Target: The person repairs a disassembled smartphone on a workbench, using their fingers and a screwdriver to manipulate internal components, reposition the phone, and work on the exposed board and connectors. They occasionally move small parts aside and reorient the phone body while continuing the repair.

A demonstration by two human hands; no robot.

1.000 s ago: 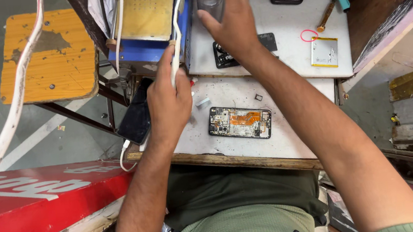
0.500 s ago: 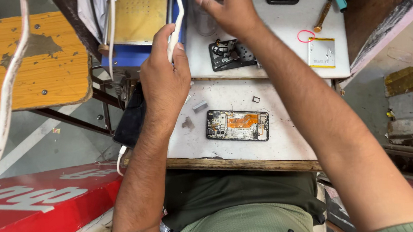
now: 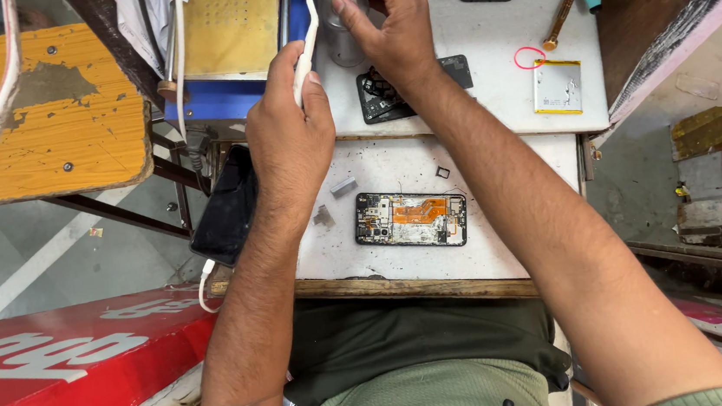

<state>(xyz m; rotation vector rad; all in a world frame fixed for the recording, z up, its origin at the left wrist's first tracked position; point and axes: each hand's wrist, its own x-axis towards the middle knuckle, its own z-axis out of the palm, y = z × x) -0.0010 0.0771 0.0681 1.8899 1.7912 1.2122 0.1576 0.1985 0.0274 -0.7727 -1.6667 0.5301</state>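
— Looking down, what sits closest to you?

— Nearest is my green shirt and dark lap cloth, then the worn wooden edge of the white worktop (image 3: 506,264). On it lies the opened phone (image 3: 411,219), back off, orange flex and black boards showing, flat and well apart from both my hands. A small grey scrap lies just above its left end.

— And your hands?

— Further out. My left hand (image 3: 291,144) is clenched around a thin white brush handle (image 3: 308,38), held upright. My right hand (image 3: 389,31) grasps the top of a small clear dispenser bottle (image 3: 339,31), fingers pinched on its nozzle; the bottle stands on the upper white mat (image 3: 499,86), just beside the brush.

— What else is on that mat?

— A black phone frame (image 3: 386,96) under my right wrist, a silver battery (image 3: 557,87) with a pink rubber band (image 3: 529,58) near it, a screwdriver further back.

— The room?

— To my left, a blue machine with a yellow plate (image 3: 228,32), a chipped yellow stool (image 3: 48,108) on grey floor, a red signboard (image 3: 70,359). Right: wooden planks and clutter.
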